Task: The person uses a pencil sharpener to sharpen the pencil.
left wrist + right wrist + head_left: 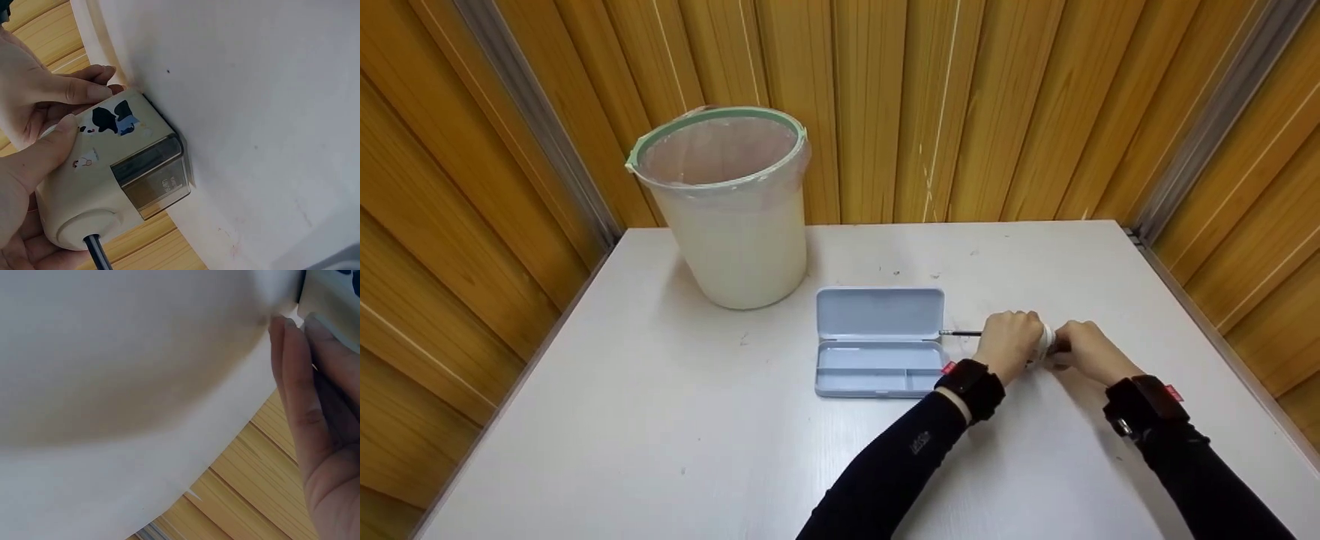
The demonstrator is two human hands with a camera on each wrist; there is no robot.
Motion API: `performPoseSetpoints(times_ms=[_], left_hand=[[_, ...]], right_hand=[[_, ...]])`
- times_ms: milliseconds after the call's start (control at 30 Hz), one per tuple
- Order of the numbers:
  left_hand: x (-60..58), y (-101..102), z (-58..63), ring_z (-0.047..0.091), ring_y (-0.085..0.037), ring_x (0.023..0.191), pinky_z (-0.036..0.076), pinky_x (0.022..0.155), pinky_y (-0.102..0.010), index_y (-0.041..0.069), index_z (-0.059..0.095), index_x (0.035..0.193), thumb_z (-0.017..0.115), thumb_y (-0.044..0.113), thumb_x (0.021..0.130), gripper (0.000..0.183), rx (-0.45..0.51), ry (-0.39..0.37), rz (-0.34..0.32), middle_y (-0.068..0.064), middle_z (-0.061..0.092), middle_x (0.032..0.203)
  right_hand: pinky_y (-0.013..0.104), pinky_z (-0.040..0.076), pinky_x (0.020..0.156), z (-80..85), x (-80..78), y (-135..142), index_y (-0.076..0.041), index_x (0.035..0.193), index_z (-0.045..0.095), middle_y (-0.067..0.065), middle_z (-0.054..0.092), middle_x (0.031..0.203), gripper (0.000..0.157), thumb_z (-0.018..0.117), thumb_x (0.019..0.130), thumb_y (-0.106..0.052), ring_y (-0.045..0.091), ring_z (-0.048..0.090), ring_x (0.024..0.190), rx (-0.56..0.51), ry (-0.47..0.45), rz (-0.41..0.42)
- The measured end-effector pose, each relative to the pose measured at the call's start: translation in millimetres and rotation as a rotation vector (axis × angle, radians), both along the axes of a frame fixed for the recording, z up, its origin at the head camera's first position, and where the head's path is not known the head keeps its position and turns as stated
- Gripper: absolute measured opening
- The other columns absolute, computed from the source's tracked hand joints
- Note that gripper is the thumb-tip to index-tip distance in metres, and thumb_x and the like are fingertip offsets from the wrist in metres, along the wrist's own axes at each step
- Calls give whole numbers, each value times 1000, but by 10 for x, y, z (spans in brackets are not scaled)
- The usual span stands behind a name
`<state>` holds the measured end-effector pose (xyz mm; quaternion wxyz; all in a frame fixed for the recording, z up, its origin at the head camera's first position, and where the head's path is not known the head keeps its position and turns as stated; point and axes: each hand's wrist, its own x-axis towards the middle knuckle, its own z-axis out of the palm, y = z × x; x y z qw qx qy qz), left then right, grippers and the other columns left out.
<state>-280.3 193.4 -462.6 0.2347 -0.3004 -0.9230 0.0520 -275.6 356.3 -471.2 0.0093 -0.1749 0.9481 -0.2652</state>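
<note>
A cream pencil sharpener (90, 174) with dark stickers and a clear shavings drawer (160, 185) stands on the white table. My left hand (1011, 341) grips its body, thumb on top and fingers around the far side. Out of the sharpener's round front hole sticks a dark pencil (98, 253), its other end pointing left toward the case in the head view. At the opposite end of the sharpener, my right hand (1091, 351) has its fingers and thumb curled together; what they pinch there is mostly hidden by the hand.
A light-blue pencil case (879, 315) lies open left of the hands, its tray divided into compartments. Farther back on the left stands a pale bin (735, 247) with a green rim and plastic liner. Wood-patterned walls (870, 112) border the white table (660, 420).
</note>
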Motion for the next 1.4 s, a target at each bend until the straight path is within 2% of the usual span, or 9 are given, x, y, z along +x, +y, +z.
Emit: performPoseSetpoints(times_ms=[200,433,767,967,1133,1400], left_hand=[[-11,0,17,65,-1,71,52,59,-16,23,71,93,68,23,89,5,-3,-18,6,13,70,83],[-11,6,20,65,-1,71,52,60,-16,25,71,92,74,34,84,13,-2,-41,5,14,70,83],[-13,5,27,65,-2,72,52,60,-17,26,72,91,73,28,85,7,15,-75,0,14,70,83],[-4,15,39,64,-1,72,52,60,-17,27,72,91,73,28,85,7,17,-92,-6,15,70,84],[-4,20,41,64,-2,70,52,59,-18,29,73,87,70,23,86,7,28,-81,0,16,70,82],[-23,29,55,65,-1,72,52,59,-18,32,74,87,70,22,85,11,16,-96,4,17,70,84]], right_hand=[[19,46,56,7,62,-28,3,76,72,11,72,71,4,74,77,5,8,58,61,18,-4,-19],[18,47,55,17,146,-15,0,73,71,9,71,69,8,73,78,6,1,55,60,2,16,12],[19,46,58,9,178,10,-3,74,71,4,72,70,10,74,76,6,0,56,63,29,45,26],[19,50,57,2,204,27,-1,75,71,7,73,72,9,73,77,7,0,60,63,-8,34,29],[20,52,56,24,235,35,1,75,70,9,72,72,8,72,78,8,1,61,62,-40,18,57],[21,52,58,123,307,48,0,77,70,9,72,73,7,73,79,6,2,63,62,-9,58,75]])
